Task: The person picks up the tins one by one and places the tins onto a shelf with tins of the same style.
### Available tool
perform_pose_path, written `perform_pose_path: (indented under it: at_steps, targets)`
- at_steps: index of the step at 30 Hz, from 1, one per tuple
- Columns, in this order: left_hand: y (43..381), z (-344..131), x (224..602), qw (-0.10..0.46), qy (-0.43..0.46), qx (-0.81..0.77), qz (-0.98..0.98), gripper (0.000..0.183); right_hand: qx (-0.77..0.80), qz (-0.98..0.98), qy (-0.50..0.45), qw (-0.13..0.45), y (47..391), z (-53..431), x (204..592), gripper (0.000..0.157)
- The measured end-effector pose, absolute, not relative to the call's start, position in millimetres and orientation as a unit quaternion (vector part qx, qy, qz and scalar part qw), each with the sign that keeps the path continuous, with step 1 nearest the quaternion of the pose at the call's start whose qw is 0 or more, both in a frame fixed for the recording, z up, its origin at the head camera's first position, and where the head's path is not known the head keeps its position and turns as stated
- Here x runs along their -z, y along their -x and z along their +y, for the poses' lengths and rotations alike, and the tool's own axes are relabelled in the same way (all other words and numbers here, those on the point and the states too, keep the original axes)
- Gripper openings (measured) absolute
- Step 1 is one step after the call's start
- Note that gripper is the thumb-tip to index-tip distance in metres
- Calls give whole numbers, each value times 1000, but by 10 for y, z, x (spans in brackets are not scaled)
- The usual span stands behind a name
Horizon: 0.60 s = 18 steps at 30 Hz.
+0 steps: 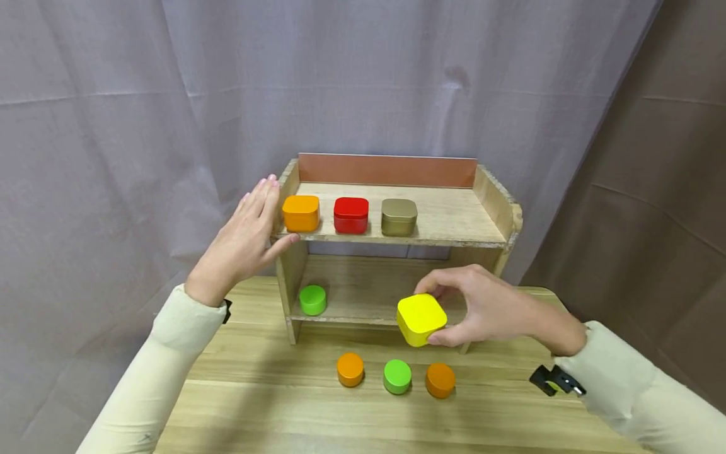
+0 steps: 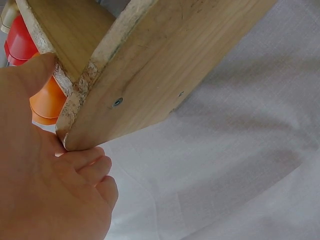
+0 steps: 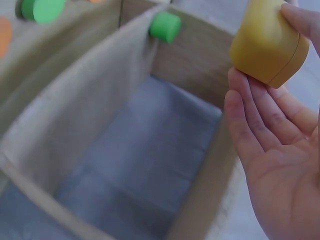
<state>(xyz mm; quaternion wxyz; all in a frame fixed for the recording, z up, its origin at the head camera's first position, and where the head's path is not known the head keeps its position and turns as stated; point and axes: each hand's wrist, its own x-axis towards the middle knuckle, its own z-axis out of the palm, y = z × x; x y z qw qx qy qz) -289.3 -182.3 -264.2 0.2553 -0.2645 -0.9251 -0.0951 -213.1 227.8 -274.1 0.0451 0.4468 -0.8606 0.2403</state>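
In the head view my right hand (image 1: pixel 482 306) pinches a bright yellow rounded-square tin (image 1: pixel 421 318) between thumb and fingers. The tin is tilted in front of the lower shelf, and its seam shows in the right wrist view. My left hand (image 1: pixel 242 230) rests against the left side of the small wooden shelf unit (image 1: pixel 482 238), fingers extended and thumb at the upper shelf's front edge. On that upper shelf, an orange tin (image 1: pixel 301 213), a red tin (image 1: pixel 351 215) and a gold tin (image 1: pixel 399 217) sit in a row. A round green tin (image 1: pixel 313 300) occupies the lower shelf's left end.
Before the unit, three round tins stand on the wooden table (image 1: pixel 272 416): an orange one (image 1: pixel 350 369), a green one (image 1: pixel 397 376) and a darker orange one (image 1: pixel 440 380). Grey curtain cloth (image 1: pixel 363 75) hangs behind; a brown cloth (image 1: pixel 652 227) hangs at right.
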Motion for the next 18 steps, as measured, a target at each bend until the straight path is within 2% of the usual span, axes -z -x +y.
perform_pose_path:
  at_steps: [9,18]
  targets:
    - [2901,-1828,2636,252,259,91,-928,96,-215,-881,-413,81,2198,2493,2194,49]
    - [2912,-1845,2636,251,258,86,-929,97,-211,-904,-357,103,2320,2612,1871,52]
